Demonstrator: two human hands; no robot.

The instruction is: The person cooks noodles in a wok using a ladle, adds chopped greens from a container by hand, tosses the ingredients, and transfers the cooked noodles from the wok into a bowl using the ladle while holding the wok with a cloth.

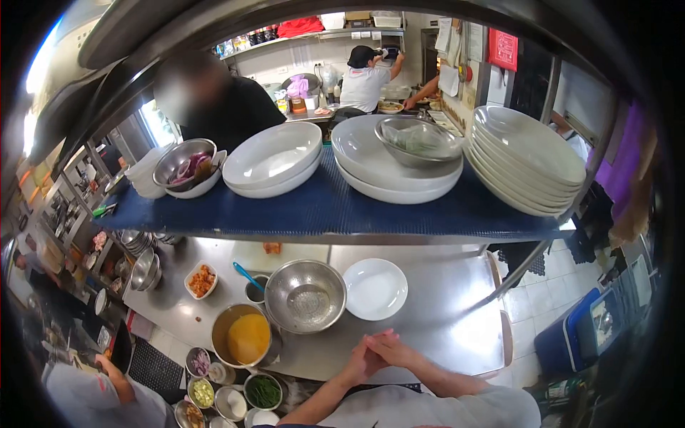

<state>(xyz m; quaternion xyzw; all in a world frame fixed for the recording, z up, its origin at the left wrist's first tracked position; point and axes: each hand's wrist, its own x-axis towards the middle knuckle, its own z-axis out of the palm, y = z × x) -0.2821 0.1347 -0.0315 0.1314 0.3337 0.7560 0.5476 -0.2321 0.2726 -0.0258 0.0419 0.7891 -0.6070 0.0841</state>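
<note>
My left hand [361, 365] and my right hand [394, 349] are clasped together above the front edge of the steel counter [446, 342], fingers pressed against each other. No tool or dish shows in either one. Just beyond them lies a white plate [375, 289]. To its left stands a perforated steel bowl [305, 296] with nothing in it. A steel pot [222, 342] of yellow-orange liquid is further left, near a small pot [255, 289] with a blue-handled utensil [246, 275].
An overhead shelf [285, 217] carries stacked white bowls [524, 160] and steel bowls. Small tubs of chopped herbs [262, 392] and onion [198, 362] stand lower left. A person in black [246, 107] is across the shelf; another [85, 389] works at left.
</note>
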